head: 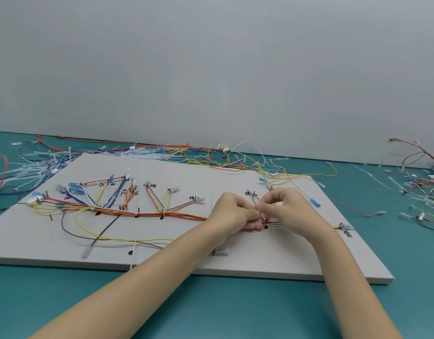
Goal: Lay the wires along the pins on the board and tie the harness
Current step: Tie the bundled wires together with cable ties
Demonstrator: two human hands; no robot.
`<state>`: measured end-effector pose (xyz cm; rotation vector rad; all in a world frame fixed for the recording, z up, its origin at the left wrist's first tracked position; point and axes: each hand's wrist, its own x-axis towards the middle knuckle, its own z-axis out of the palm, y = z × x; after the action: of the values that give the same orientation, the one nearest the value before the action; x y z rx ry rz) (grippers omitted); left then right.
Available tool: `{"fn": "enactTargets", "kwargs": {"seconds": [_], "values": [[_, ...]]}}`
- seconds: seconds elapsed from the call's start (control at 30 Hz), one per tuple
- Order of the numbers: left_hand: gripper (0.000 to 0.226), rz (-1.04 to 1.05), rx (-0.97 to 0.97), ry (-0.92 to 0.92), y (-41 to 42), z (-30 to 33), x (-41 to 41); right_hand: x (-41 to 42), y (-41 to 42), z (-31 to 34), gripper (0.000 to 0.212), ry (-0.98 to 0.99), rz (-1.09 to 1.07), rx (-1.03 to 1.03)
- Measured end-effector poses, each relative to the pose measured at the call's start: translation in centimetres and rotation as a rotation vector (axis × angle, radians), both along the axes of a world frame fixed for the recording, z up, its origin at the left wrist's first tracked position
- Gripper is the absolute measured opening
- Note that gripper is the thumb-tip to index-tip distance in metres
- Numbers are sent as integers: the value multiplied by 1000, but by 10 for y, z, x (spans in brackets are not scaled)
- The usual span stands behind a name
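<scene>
Both grips, left hand (231, 210) and right hand (285, 206), pinch wire bundle (181, 216) (on board (260, 260))

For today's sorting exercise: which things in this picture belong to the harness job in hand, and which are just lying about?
In the job:
board
wire bundle laid along the pins
left hand and right hand, pinching the bundle together

Lying about:
loose wires behind the board
white cable ties on the green table
tangled wires at far right
</scene>
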<state>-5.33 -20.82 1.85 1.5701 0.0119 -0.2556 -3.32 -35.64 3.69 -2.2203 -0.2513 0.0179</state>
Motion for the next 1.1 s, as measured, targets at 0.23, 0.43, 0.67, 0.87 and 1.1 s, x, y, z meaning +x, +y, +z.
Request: {"fn": "enactTargets", "kwargs": {"seconds": [0.23,0.43,0.67,0.87,1.1], "values": [[12,3,-6,-12,0,0,0,2,2,-4,15,-12,36,-92],[13,-1,-3,5,1,1,1,4,3,-8,17,-11,41,-175],[10,-5,-1,12,1,2,1,4,2,-8,17,0,40,-138],[9,10,5,7,0,0,1,1,2,-4,15,-1,-4,-79],[10,26,-2,27,0,2,1,-2,1,-1,14,-35,-20,-40]]}}
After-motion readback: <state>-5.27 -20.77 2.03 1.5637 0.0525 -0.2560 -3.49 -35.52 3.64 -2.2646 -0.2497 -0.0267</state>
